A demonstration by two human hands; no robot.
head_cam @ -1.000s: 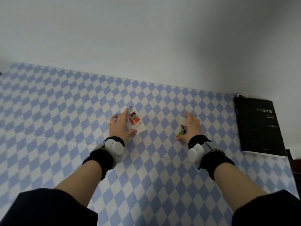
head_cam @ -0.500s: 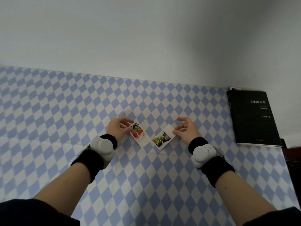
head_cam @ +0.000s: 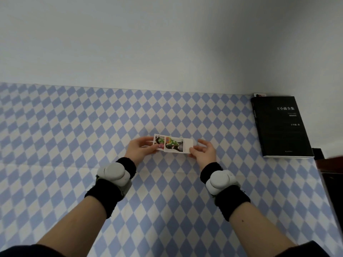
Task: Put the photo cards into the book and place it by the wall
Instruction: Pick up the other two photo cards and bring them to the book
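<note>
Two photo cards are held together just above the checked cloth in the middle of the table. My left hand (head_cam: 141, 148) pinches the left photo card (head_cam: 159, 141), which shows red and green. The right photo card (head_cam: 174, 145), with a green figure and a white border, overlaps it and is pinched at its right end by my right hand (head_cam: 204, 152). A black book (head_cam: 280, 127) lies shut at the far right of the table, against the wall. A small corner of another card (head_cam: 259, 94) sticks out behind the book's top edge.
The blue and white checked tablecloth (head_cam: 74, 145) covers the whole table up to the pale wall (head_cam: 167, 43). A dark piece of furniture (head_cam: 330, 164) stands past the table's right edge. Both wrists wear black bands with white sensor pods.
Both hands lifted their cards off the cloth and brought them together at the centre; the cards now overlap side by side. The book has not moved.
</note>
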